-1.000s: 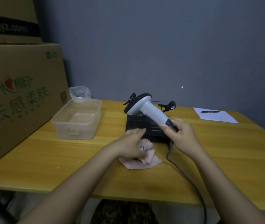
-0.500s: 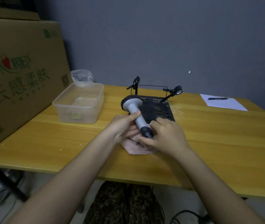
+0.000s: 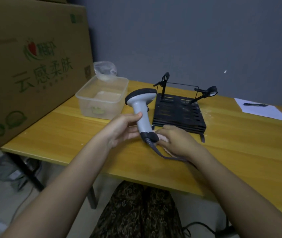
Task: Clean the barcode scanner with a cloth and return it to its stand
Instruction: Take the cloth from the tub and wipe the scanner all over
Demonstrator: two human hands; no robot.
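Observation:
The grey-white barcode scanner [image 3: 141, 110] stands upright above the table, head up and turned to the left. My left hand [image 3: 121, 130] grips its handle, thumb across the front. A dark cable [image 3: 155, 149] leaves the scanner's black base and runs under my right wrist. My right hand [image 3: 177, 141] rests just right of the base, fingers curled over the pink cloth [image 3: 163, 137], which lies on the wooden table [image 3: 240, 152] and is mostly hidden. The black slotted stand [image 3: 178, 112] sits behind my hands with nothing on it.
A clear plastic container [image 3: 102, 98] stands left of the scanner, with a crumpled plastic bag [image 3: 105, 69] behind it. A large cardboard box [image 3: 25, 66] fills the left side. A white sheet [image 3: 264, 111] with a pen [image 3: 254, 104] lies far right.
The scanner has passed from my right hand to my left and now stands more upright. My left hand left the cloth; my right hand has come down onto it.

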